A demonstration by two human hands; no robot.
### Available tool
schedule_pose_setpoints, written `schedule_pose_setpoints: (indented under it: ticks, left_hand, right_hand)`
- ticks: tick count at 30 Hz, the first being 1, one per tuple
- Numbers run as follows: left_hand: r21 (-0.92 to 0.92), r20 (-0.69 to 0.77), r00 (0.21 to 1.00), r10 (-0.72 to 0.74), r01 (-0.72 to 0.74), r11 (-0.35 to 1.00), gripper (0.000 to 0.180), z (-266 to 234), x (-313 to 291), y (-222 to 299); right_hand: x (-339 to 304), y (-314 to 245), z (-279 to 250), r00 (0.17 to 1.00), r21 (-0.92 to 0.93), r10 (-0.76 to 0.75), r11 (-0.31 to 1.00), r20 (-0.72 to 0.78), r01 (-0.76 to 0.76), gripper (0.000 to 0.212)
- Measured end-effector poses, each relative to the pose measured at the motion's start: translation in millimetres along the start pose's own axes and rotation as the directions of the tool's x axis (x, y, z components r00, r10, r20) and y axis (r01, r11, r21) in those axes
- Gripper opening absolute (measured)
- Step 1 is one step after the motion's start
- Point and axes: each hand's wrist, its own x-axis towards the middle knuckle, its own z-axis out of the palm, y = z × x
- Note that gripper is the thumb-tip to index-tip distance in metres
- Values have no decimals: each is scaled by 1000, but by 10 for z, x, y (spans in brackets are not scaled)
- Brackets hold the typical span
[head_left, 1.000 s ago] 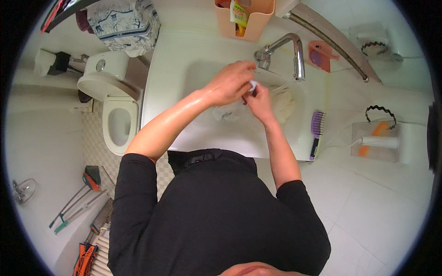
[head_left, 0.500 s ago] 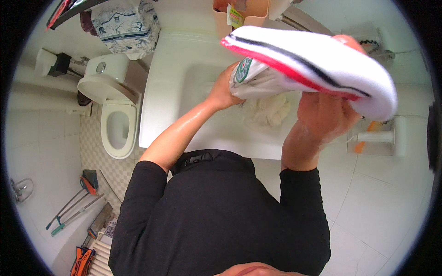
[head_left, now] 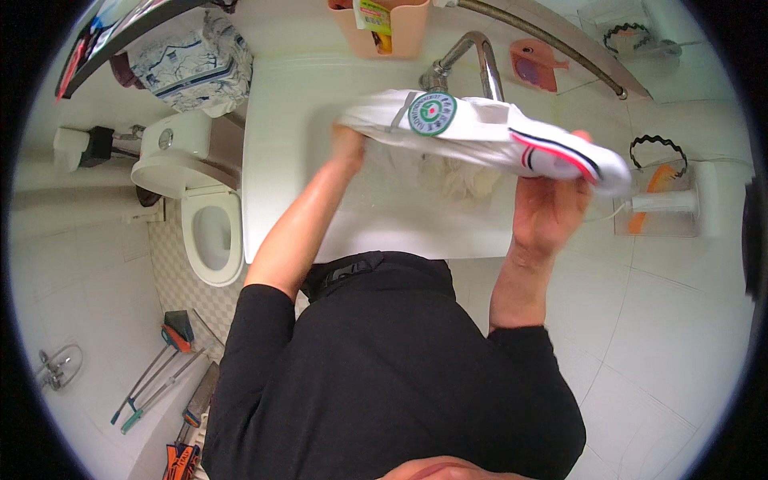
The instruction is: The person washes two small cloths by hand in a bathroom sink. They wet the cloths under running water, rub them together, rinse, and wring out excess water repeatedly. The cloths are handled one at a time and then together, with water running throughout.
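Note:
A white shirt [head_left: 480, 136] with a round green badge and a collar edged in red and black is stretched sideways between my hands above the white sink [head_left: 280, 160]. My left hand [head_left: 350, 150] is closed on its left end, with the fingertips hidden behind the cloth. At the collar end, my right hand [head_left: 552, 204] grips from below, and a thumb tip shows over the far edge. The collar end is blurred by motion. Beneath the shirt, a pale crumpled cloth [head_left: 470, 178] lies in the basin, partly covered from view.
A curved metal faucet [head_left: 472, 52] rises just beyond the shirt. At the sink's back stand a peach holder [head_left: 380, 32] and a pink whale-shaped item [head_left: 536, 64]. A clear wall rack [head_left: 660, 212] is at the right. The toilet [head_left: 212, 232] stands left.
The shirt has come down and been pulled out flatter, so the badge shows fully. My left hand has shifted left, and the right hand slightly down. The faucet has come into view.

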Motion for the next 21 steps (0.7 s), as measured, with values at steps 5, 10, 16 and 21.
schedule_pose_setpoints:
  ticks: [5,10,16,21]
  left_hand:
    - [-260,-46,998,-30,17,965,27,163,-322,749]
    - [-288,133,991,-21,59,956,30,491,-658,892]
    - [-447,212,974,-76,166,879,34,555,-982,1066]
    - [-495,229,962,-146,244,834,38,400,-1143,1012]
  right_hand:
    - [-489,973,-1783,729,288,521,853,-443,-434,30]
    - [-765,1977,-1891,344,529,802,586,-489,-613,30]
    - [-610,2093,-994,577,359,806,581,-131,-731,53]
    - [-224,2160,-762,745,607,666,579,34,-545,65]
